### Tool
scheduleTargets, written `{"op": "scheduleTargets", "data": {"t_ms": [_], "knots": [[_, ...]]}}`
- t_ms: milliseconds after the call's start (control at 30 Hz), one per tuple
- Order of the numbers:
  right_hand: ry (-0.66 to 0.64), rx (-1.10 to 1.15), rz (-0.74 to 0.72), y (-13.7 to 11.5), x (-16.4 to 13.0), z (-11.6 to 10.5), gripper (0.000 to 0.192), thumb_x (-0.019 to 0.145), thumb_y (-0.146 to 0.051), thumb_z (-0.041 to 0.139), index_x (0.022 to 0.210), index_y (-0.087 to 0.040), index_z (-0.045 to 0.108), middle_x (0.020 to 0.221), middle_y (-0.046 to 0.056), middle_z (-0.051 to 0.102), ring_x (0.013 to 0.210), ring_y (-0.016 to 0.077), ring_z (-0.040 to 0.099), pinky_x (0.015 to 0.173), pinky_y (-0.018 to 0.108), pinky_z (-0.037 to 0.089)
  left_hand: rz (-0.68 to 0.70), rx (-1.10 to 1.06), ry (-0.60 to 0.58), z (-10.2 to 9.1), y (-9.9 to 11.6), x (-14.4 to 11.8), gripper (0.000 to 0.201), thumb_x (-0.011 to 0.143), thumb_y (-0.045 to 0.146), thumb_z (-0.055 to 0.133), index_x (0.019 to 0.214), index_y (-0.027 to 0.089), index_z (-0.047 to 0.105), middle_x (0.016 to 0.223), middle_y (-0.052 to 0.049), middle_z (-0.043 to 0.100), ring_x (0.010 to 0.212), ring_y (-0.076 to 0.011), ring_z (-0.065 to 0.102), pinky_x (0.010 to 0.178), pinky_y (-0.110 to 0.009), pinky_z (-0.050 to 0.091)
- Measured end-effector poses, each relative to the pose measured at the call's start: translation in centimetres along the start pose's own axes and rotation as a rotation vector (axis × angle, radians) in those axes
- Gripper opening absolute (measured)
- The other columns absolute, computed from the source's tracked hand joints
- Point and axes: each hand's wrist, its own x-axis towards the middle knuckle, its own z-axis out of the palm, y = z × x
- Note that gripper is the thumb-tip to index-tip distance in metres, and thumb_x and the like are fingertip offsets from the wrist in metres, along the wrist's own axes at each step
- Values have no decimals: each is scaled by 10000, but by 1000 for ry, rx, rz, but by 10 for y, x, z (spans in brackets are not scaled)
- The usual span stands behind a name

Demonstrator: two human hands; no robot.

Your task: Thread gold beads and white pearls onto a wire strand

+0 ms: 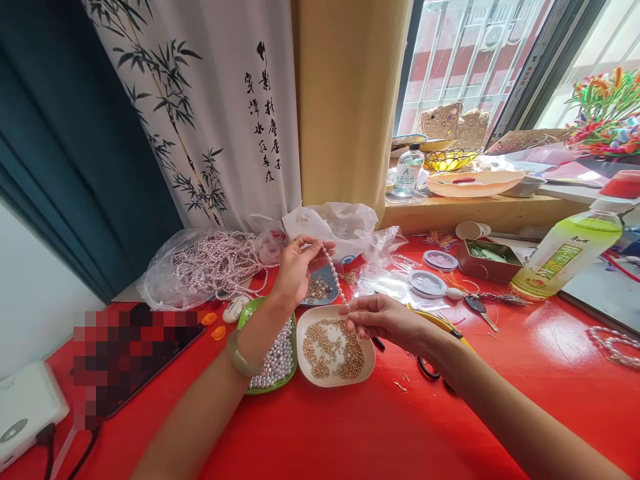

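Note:
A strand of pearly beads [333, 272] is stretched slantwise between my two hands. My left hand [299, 265], with a jade-like bangle on its wrist, pinches the upper end between thumb and fingers. Lower and to the right, my right hand [376, 316] closes its fingertips on the other end. Beneath it stands a cream dish [311, 381] of small gold beads [320, 347]. A green dish [294, 377] full of silvery pearl beads [274, 363] is partly hidden by my left forearm. Behind, a blue-grey dish [329, 277] holds mixed small pieces.
Bagged bead strands [215, 263] lie at the back left, near a pixelated dark device [150, 373] and a white box [30, 413]. Yellow-handled pliers [440, 323], thread spools [427, 283], a tin box [487, 263] and a drink bottle [565, 253] stand or lie on the right.

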Motion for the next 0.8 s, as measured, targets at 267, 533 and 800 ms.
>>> {"op": "scheduleTargets", "data": {"t_ms": [267, 533, 800], "knots": [[36, 44, 12, 1, 0, -4, 166, 652, -204, 658, 789, -110, 647, 614, -10, 583, 539, 16, 517, 509, 102, 388, 29, 12, 11, -4, -1, 2, 142, 668, 183, 600, 682, 158, 460, 700, -26, 662, 672, -115, 618, 596, -188, 446], [34, -200, -34, -2, -1, -6, 162, 705, -263, 590, 775, -125, 639, 629, -8, 573, 545, 46, 486, 539, 173, 376, -14, 33, 9, -5, -2, 4, 155, 647, 200, 624, 685, 158, 480, 685, -22, 656, 672, -114, 609, 631, -211, 442], [415, -927, -282, -8, -1, -45, 184, 693, -300, 552, 786, -185, 661, 839, 63, 646, 807, 220, 560, 747, 350, 386, -139, 295, -134, 4, -17, -7, 145, 587, 256, 665, 669, 146, 615, 724, -21, 629, 648, -90, 539, 639, -220, 406]]}}
